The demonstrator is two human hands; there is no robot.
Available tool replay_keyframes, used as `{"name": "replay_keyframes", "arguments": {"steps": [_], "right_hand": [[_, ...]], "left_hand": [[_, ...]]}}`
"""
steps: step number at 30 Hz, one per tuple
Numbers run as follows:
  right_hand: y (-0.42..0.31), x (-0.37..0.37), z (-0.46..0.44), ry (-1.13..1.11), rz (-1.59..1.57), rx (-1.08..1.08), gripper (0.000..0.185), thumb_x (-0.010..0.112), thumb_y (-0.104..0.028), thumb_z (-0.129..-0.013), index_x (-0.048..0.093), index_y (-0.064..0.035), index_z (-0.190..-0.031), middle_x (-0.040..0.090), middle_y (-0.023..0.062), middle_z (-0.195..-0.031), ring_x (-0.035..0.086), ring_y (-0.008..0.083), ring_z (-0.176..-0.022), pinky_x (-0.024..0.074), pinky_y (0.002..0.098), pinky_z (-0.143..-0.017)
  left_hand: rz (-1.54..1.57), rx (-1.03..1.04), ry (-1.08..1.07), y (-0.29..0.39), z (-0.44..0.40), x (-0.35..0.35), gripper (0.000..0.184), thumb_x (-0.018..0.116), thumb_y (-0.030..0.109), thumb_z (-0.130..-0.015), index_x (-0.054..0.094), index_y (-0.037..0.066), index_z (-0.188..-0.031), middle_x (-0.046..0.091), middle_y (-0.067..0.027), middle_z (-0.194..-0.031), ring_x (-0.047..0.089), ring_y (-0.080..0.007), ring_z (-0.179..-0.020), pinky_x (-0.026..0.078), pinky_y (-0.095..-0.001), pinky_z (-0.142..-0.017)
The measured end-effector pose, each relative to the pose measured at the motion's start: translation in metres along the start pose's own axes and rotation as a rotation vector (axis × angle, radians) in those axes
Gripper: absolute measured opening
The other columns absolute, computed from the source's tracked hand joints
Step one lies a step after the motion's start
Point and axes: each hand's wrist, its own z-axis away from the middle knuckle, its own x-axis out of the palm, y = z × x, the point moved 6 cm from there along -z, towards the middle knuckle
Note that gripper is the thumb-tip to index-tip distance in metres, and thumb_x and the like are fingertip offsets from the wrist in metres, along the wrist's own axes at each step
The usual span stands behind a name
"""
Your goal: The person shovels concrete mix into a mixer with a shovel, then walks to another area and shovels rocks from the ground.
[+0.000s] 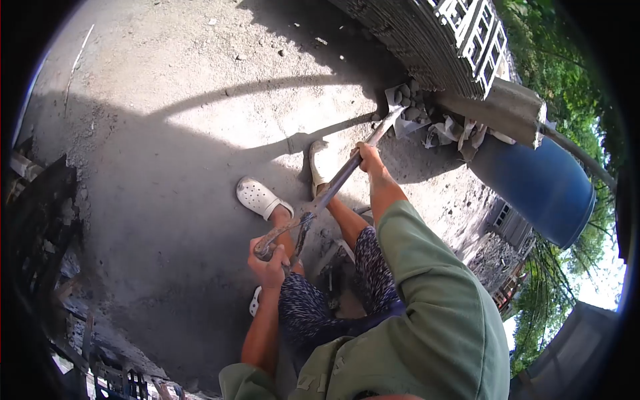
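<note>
A long-handled tool, which looks like a shovel, slants across the view. My left hand is closed round its forked grip at the near end. Farther up, my right hand is wrapped round the shaft. The tool's far end is beside a pile of grey stones and torn pale sheeting; the exact shape of that end is hard to make out. Below the shaft are two white clogs on feet standing on the dusty ground.
A stack of grey corrugated sheets stands at the top right, with a blue barrel beyond it. Part of another white shoe shows near my left forearm. Dark wooden debris lies along the left edge.
</note>
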Motion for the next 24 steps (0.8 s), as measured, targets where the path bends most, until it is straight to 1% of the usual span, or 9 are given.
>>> {"name": "replay_keyframes", "arguments": {"steps": [10, 12, 14, 16, 17, 19, 21, 23, 24], "right_hand": [[0.061, 0.012, 0.106, -0.076, -0.178, 0.189, 0.020, 0.053, -0.011, -0.081, 0.047, 0.0073, -0.085, 0.052, 0.0157, -0.068, 0.055, 0.0265, -0.057, 0.0490, 0.0392, -0.051], [0.074, 0.010, 0.130, -0.094, 0.134, 0.161, 0.013, 0.050, -0.008, -0.083, 0.045, 0.0025, -0.078, 0.047, 0.0106, -0.061, 0.049, 0.0226, -0.048, 0.0446, 0.0351, -0.044], [0.091, 0.021, 0.175, -0.104, -0.094, 0.106, 0.014, 0.052, -0.008, -0.081, 0.045, 0.0029, -0.077, 0.047, 0.0115, -0.060, 0.050, 0.0239, -0.048, 0.0453, 0.0364, -0.043], [0.074, 0.029, 0.263, -0.071, -0.093, 0.111, 0.014, 0.054, -0.006, -0.078, 0.044, 0.0034, -0.076, 0.048, 0.0126, -0.060, 0.051, 0.0252, -0.048, 0.0460, 0.0372, -0.043], [0.097, 0.026, 0.266, -0.092, -0.113, 0.102, 0.014, 0.054, -0.006, -0.078, 0.044, 0.0034, -0.076, 0.048, 0.0126, -0.060, 0.051, 0.0252, -0.048, 0.0460, 0.0372, -0.043], [0.139, 0.035, 0.236, -0.076, 0.065, 0.013, 0.016, 0.055, -0.004, -0.076, 0.043, 0.0045, -0.081, 0.049, 0.0140, -0.061, 0.054, 0.0271, -0.050, 0.0469, 0.0384, -0.044], [0.082, 0.045, 0.372, -0.061, 0.068, 0.117, 0.022, 0.056, -0.004, -0.075, 0.042, 0.0051, -0.089, 0.048, 0.0145, -0.061, 0.054, 0.0275, -0.051, 0.0467, 0.0386, -0.043], [0.116, 0.067, 0.380, -0.256, 0.071, 0.129, 0.043, 0.058, -0.008, -0.077, 0.031, 0.0012, -0.108, 0.052, 0.0165, -0.081, 0.057, 0.0251, -0.062, 0.0468, 0.0392, -0.048], [0.081, 0.062, 0.441, -0.231, 0.222, 0.134, 0.042, 0.057, -0.009, -0.078, 0.030, -0.0004, -0.109, 0.052, 0.0163, -0.082, 0.057, 0.0240, -0.064, 0.0468, 0.0382, -0.050]], "left_hand": [[-0.067, 0.024, 0.075, 0.081, 0.089, -0.074, 0.019, 0.055, -0.007, -0.068, 0.048, -0.002, -0.085, 0.048, -0.0049, -0.064, 0.048, -0.0102, -0.042, 0.039, -0.0234, -0.039], [-0.053, 0.043, 0.086, 0.101, 0.119, -0.096, 0.018, 0.055, -0.007, -0.068, 0.048, -0.002, -0.084, 0.047, -0.0050, -0.063, 0.048, -0.0107, -0.042, 0.040, -0.0238, -0.039], [-0.030, 0.045, 0.131, 0.121, 0.153, -0.119, 0.016, 0.054, -0.007, -0.068, 0.048, -0.002, -0.082, 0.046, -0.0054, -0.062, 0.048, -0.0119, -0.041, 0.040, -0.0248, -0.039], [-0.019, 0.054, 0.188, 0.139, 0.195, -0.142, 0.015, 0.053, -0.007, -0.066, 0.046, -0.001, -0.078, 0.045, -0.0058, -0.061, 0.047, -0.0130, -0.040, 0.041, -0.0260, -0.038], [-0.014, 0.052, 0.217, 0.147, 0.219, -0.151, 0.015, 0.052, -0.007, -0.066, 0.045, -0.001, -0.077, 0.045, -0.0059, -0.060, 0.047, -0.0136, -0.039, 0.041, -0.0266, -0.038], [0.005, 0.066, 0.304, 0.165, 0.267, -0.165, 0.015, 0.051, -0.008, -0.064, 0.044, 0.001, -0.075, 0.045, -0.0059, -0.059, 0.046, -0.0140, -0.038, 0.041, -0.0273, -0.037], [0.037, 0.071, 0.432, 0.190, 0.316, -0.168, 0.015, 0.050, -0.008, -0.064, 0.045, 0.000, -0.076, 0.045, -0.0062, -0.058, 0.046, -0.0148, -0.037, 0.040, -0.0278, -0.036], [-0.058, 0.083, 0.538, 0.210, 0.364, -0.178, 0.015, 0.050, -0.009, -0.065, 0.046, 0.000, -0.077, 0.046, -0.0064, -0.057, 0.046, -0.0145, -0.039, 0.040, -0.0271, -0.037], [-0.067, 0.112, 0.527, 0.222, 0.386, -0.179, 0.015, 0.050, -0.009, -0.065, 0.046, 0.000, -0.077, 0.046, -0.0064, -0.057, 0.046, -0.0145, -0.039, 0.040, -0.0271, -0.037]]}}
